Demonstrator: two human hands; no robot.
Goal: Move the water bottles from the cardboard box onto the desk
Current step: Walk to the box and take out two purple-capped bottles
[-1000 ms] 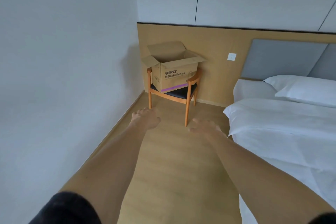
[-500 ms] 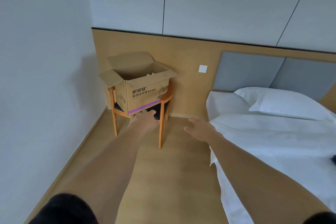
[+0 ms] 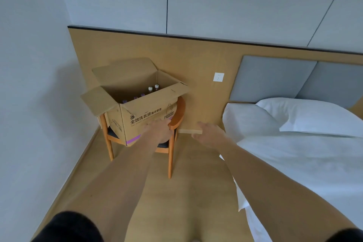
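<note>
Both arms are stretched toward the open cardboard box (image 3: 137, 112) on a chair at eleven o'clock, left hand (image 3: 159, 129) and right hand (image 3: 211, 133) empty with relaxed fingers; water bottles (image 3: 150, 90) inside must next be grasped.

Five bottles (image 3: 150, 89) (caps only), one cardboard box (image 3: 143, 118), one chair (image 3: 172, 124).

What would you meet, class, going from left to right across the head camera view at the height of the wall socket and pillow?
Left wall → cardboard box on the wooden chair → wall socket → grey headboard → white pillow.
</note>
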